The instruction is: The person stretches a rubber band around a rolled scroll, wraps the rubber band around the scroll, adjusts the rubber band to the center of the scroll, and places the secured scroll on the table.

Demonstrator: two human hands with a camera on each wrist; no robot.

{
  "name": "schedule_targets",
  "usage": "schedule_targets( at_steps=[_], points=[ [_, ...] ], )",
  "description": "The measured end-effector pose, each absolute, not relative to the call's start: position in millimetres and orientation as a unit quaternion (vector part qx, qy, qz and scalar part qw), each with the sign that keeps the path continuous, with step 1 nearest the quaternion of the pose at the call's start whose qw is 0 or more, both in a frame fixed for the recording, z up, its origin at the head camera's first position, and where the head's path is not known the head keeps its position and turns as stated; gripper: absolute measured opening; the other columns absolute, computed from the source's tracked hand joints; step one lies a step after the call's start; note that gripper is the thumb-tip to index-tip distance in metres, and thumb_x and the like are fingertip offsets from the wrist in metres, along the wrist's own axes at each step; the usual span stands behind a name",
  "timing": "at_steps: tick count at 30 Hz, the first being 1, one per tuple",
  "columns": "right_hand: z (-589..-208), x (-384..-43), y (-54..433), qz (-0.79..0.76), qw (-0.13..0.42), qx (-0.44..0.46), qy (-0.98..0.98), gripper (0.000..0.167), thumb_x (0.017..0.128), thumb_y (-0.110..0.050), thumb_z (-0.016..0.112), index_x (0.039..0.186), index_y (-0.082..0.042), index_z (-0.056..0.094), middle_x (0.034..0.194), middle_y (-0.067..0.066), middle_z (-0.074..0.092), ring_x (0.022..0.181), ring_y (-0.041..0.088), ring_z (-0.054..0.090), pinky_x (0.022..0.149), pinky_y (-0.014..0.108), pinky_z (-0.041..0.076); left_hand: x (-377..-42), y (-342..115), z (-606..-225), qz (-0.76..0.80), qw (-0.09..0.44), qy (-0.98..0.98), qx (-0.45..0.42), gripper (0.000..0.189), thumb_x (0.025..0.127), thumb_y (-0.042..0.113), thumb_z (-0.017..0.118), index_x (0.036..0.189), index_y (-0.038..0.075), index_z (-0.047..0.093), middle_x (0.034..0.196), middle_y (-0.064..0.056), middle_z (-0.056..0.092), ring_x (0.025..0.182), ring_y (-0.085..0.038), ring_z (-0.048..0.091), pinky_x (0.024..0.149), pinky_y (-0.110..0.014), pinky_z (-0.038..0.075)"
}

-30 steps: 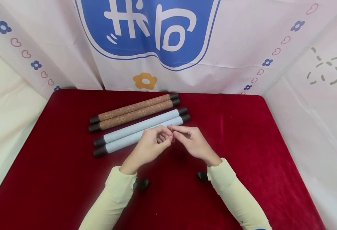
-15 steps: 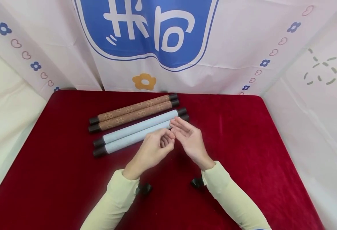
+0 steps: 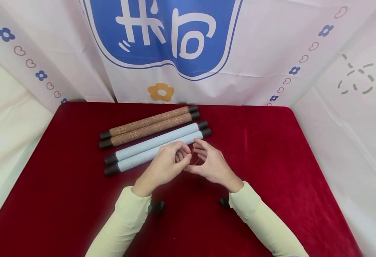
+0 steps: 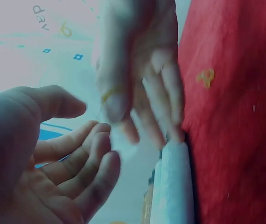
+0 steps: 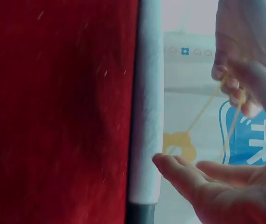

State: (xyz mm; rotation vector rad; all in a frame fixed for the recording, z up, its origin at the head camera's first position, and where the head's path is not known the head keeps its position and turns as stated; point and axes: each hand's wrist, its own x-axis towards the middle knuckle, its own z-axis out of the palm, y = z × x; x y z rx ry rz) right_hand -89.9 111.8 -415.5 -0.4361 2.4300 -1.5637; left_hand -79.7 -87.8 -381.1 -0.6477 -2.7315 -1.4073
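Observation:
A thin yellowish rubber band (image 5: 211, 105) is stretched between the spread thumb and fingers of my right hand (image 3: 214, 165). It crosses the right thumb in the left wrist view. My left hand (image 3: 166, 162) is beside it with fingers loosely curved; in the left wrist view, a gap shows between its thumb and fingertips. Whether the left fingertips touch the band cannot be made out. Both hands are raised at the near side of two pale-blue rolls (image 3: 156, 154) with dark ends.
Two brown patterned rolls (image 3: 149, 125) lie behind the blue ones on the red cloth-covered table (image 3: 265, 171). In the left wrist view, a small twisted yellow band (image 4: 206, 78) lies on the cloth. A printed white curtain (image 3: 255, 82) hangs behind the table.
One second ago both hands met with the fingertips at the band. My right hand has since lifted its fingers and spread them from the thumb; the left has shifted only slightly.

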Motion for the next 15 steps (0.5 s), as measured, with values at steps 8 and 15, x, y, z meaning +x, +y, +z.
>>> schedule_targets(
  at_steps=[8, 15],
  points=[
    [-412.8, -90.4, 130.7, -0.439, 0.117, -0.155, 0.877, 0.118, 0.071, -0.045, 0.097, 0.163, -0.009, 0.032, 0.154, 0.016, 0.053, 0.138, 0.034, 0.061, 0.113, 0.048, 0.052, -101.8, -118.1, -384.1, -0.35, 0.002, -0.914, -0.206, 0.031, 0.094, 0.013, 0.073, 0.121, -0.001, 0.067, 0.111, -0.013, 0.072, 0.104, -0.027, 0.07, 0.092, -0.045, 0.059],
    [-409.4, -95.8, 143.4, -0.404, 0.131, -0.16, 0.891, 0.129, 0.066, -0.056, 0.097, 0.165, -0.015, 0.025, 0.157, 0.01, 0.044, 0.145, 0.033, 0.052, 0.113, 0.052, 0.051, -129.3, -146.2, -395.1, -0.224, -0.034, -0.958, -0.178, 0.074, 0.088, 0.03, 0.081, 0.146, -0.005, 0.052, 0.147, -0.024, 0.058, 0.143, -0.042, 0.05, 0.12, -0.057, 0.041]
  ],
)
